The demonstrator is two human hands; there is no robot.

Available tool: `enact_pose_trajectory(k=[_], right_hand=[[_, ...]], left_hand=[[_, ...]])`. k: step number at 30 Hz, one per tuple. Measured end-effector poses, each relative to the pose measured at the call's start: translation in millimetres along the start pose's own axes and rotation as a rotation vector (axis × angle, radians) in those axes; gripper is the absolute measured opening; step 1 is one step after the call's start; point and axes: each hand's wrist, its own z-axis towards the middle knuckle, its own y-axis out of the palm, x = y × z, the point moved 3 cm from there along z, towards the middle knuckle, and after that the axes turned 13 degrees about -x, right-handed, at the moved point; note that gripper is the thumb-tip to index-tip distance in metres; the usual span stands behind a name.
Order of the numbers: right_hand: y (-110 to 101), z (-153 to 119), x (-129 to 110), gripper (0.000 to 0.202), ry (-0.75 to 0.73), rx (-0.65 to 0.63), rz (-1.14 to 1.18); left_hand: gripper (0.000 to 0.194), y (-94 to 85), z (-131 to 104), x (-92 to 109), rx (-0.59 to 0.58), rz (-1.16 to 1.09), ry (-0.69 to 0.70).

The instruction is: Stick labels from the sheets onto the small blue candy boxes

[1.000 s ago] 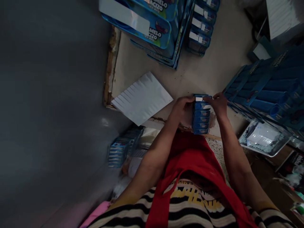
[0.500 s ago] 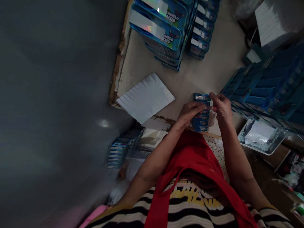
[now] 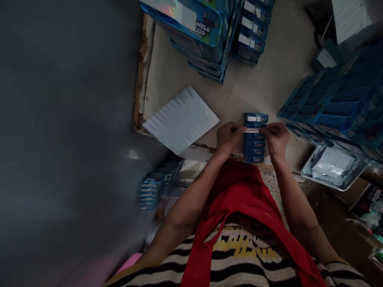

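Note:
Between my two hands a thin whitish strip (image 3: 251, 130) is stretched across a row of small blue boxes (image 3: 255, 145). My left hand (image 3: 229, 136) pinches the strip's left end, beside the row. At the other end, my right hand (image 3: 275, 137) grips the strip with thumb and fingers. The far box of the row bears a white label (image 3: 254, 118) on its face; the strip lies over the box just nearer to me. Whether the strip touches that box, I cannot tell. To the left, a sheet of white paper strips (image 3: 182, 119) lies on the table.
Stacked blue cartons (image 3: 194, 36) stand at the table's far left, with a row of labelled boxes (image 3: 251, 40) beside them. More blue cartons (image 3: 332, 99) rise at right, above a clear tray (image 3: 344, 186) holding white paper. The table (image 3: 239, 93) has a worn, chipped edge.
My left hand has moved left and my right hand has turned, so the strip now spans the row pulled straight. The far box shows a white label more plainly. The view has shifted slightly.

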Motion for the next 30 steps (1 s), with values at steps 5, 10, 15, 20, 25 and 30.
enact_pose_trajectory(k=[5, 10, 15, 20, 25, 30], right_hand=[[12, 15, 5, 0.029, -0.026, 0.057, -0.194], [15, 19, 4, 0.029, -0.01, 0.069, -0.299], [8, 25, 13, 0.04, -0.077, 0.137, -0.388], [-4, 46, 37, 0.055, 0.011, 0.079, -0.229], [-21, 41, 30, 0.038, -0.07, -0.023, -0.332], [-12, 2, -1, 0.034, -0.306, 0.041, -0.745]], left_hand=[[0.022, 0.5, 7, -8, 0.057, 0.096, 0.008], [0.021, 0.3, 15, -20, 0.038, 0.061, -0.024], [0.018, 17.4, 29, -37, 0.061, -0.018, -0.042], [0.021, 53.8, 32, -56, 0.133, -0.287, -0.168], [0.008, -17.0, 31, -32, 0.199, 0.033, 0.026], [0.045, -193.2, 24, -26, 0.569, 0.628, -0.111]])
